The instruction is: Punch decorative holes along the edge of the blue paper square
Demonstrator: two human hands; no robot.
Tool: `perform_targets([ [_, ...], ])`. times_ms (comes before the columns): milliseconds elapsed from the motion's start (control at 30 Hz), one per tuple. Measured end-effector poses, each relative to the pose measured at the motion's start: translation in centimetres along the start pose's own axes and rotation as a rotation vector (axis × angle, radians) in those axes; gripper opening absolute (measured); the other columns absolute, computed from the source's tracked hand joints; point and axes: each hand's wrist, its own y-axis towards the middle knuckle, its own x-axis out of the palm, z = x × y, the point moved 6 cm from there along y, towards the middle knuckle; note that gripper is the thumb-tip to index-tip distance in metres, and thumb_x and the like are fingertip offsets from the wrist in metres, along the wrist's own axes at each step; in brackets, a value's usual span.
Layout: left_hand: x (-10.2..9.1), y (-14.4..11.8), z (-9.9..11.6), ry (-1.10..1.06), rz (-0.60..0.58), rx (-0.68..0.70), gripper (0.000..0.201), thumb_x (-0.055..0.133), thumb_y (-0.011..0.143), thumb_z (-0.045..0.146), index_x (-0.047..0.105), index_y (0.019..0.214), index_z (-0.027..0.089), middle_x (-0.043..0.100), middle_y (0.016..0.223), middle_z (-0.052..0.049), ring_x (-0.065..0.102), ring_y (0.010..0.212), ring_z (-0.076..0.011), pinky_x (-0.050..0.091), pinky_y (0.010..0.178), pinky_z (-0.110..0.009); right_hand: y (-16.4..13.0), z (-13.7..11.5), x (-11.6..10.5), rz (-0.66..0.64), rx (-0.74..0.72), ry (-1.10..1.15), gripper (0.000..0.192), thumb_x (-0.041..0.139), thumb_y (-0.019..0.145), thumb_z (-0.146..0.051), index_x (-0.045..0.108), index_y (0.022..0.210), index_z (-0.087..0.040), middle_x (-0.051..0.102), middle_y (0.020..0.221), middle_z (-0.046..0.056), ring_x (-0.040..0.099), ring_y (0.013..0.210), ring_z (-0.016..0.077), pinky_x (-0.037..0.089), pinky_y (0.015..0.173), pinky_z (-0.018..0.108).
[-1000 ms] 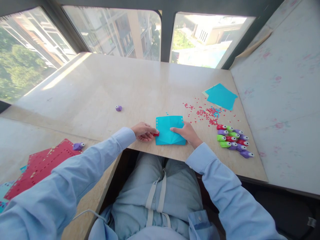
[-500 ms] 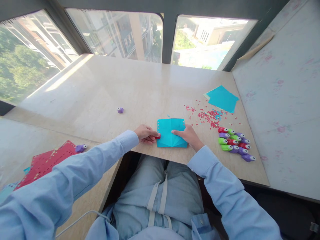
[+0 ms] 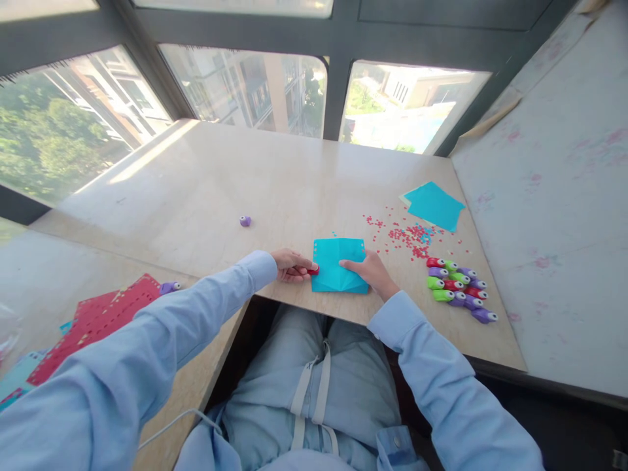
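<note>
Turquoise folded paper (image 3: 339, 266) with a dotted row of holes along its edges; small red punch (image 3: 314, 269) at its left side. Red, green and purple punches (image 3: 456, 288) clustered. Red and blue confetti (image 3: 409, 233). Red perforated sheets (image 3: 93, 320). Pale beige table (image 3: 255, 176).

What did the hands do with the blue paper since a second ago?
Hardly anything changed. The left hand keeps the red punch pressed at the blue paper's left edge, and the right hand still holds the paper flat. The pile of punches and the red bits stayed put. Only the camera tipped up a little.
</note>
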Motion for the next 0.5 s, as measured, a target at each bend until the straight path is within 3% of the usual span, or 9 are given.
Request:
perform_targets([
  [500,-1.0,-1.0,-0.8,-0.258,0.113,0.213,0.015,0.076,0.072,0.015,0.062,0.075,0.01,0.06,0.059,-0.002,0.053,0.047,-0.0067,0.046,0.046,-0.015,0.5,1.7,-0.8,0.079,-0.052,-0.037,0.048,0.079,0.061,-0.048,0.067,0.094,-0.015,0.071,0.095,0.009,0.066,0.083,0.0246,0.054,0.069,0.033],
])
